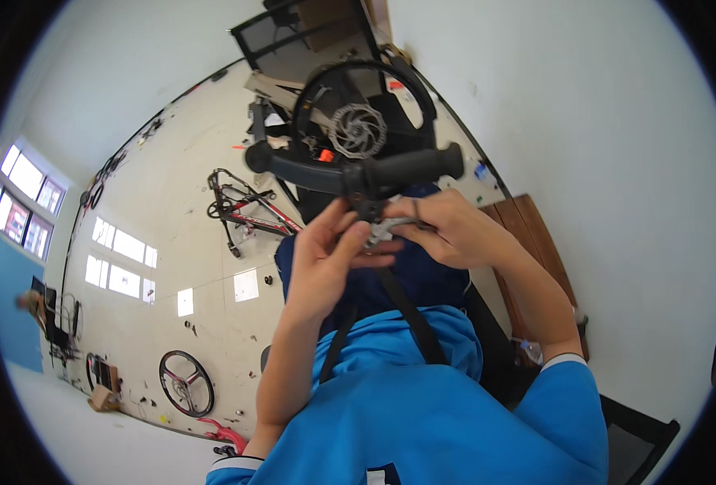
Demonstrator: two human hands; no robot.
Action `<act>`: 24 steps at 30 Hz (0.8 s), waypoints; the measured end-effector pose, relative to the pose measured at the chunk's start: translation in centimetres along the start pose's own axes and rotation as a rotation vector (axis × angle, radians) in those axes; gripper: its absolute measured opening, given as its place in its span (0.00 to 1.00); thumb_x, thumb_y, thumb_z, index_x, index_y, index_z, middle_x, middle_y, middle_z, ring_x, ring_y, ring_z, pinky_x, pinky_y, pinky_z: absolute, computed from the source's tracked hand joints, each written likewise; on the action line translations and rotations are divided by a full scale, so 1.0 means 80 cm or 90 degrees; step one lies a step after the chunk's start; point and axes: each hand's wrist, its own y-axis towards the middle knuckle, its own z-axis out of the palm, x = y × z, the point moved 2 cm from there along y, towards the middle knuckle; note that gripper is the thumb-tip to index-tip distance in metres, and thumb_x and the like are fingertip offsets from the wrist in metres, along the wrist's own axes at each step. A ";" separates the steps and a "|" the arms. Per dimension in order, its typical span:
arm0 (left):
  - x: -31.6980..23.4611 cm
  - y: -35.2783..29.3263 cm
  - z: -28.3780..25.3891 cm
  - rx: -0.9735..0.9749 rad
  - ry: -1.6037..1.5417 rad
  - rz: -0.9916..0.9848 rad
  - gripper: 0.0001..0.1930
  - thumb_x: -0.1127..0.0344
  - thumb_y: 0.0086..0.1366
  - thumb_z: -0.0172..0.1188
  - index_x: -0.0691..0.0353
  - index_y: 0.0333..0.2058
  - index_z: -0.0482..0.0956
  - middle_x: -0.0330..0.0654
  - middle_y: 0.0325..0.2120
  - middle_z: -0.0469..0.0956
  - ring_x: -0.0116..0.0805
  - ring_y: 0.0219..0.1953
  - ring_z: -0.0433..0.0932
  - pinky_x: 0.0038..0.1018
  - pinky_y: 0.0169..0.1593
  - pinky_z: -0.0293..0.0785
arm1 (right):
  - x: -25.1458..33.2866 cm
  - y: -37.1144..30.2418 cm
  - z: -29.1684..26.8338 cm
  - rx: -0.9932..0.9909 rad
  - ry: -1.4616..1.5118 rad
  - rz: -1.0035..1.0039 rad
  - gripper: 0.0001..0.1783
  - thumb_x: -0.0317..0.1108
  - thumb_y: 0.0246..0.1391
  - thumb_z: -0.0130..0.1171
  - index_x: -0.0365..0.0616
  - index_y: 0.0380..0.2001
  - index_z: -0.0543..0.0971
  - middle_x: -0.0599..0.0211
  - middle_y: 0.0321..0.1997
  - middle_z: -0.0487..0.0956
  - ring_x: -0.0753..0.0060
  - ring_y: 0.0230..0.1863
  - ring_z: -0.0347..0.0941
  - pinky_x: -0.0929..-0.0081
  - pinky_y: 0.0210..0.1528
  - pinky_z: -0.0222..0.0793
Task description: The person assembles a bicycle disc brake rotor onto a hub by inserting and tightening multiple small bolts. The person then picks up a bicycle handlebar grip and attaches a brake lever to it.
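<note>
Above my lap, my left hand (326,255) has its thumb and fingers closed on a small silver metal part (384,233). That part sits just under a black bar (309,172) with thick rubber-like ends, one being a black grip (410,168). Opposite it, my right hand (447,226) pinches a thin dark rod (416,212) against the silver part; its exact kind is too blurred to tell. Just beyond the bar stands a black wheel (300,105) with a silver brake disc (358,131) at its middle.
On the floor to the left lies a black and red bike frame (249,212). A three-spoke wheel (187,384) and a pink-red part (225,432) are at the lower left. A brown wooden board (536,250) lies along the right wall. A dark-framed chair (641,436) stands behind at right.
</note>
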 end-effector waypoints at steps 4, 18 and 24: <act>0.040 0.014 -0.014 -0.043 -0.039 -0.005 0.23 0.73 0.74 0.47 0.70 0.66 0.59 0.51 0.51 0.77 0.42 0.50 0.82 0.34 0.50 0.84 | -0.041 0.000 0.016 0.002 0.102 0.034 0.13 0.22 0.54 0.57 0.37 0.44 0.77 0.47 0.32 0.81 0.43 0.36 0.79 0.61 0.36 0.73; 0.153 0.069 -0.056 -0.194 -0.104 -0.271 0.22 0.71 0.68 0.57 0.78 0.57 0.67 0.52 0.42 0.80 0.35 0.31 0.82 0.24 0.28 0.77 | -0.203 -0.066 -0.057 0.105 0.164 0.356 0.16 0.39 0.57 0.65 0.41 0.43 0.77 0.58 0.18 0.75 0.59 0.21 0.73 0.67 0.25 0.67; 0.198 0.084 -0.115 -0.086 -0.116 -0.539 0.19 0.76 0.65 0.56 0.79 0.53 0.69 0.53 0.40 0.81 0.38 0.31 0.82 0.26 0.29 0.78 | -0.494 -0.193 -0.054 -0.134 0.114 0.808 0.12 0.35 0.54 0.62 0.35 0.34 0.82 0.51 0.21 0.79 0.63 0.25 0.79 0.67 0.31 0.71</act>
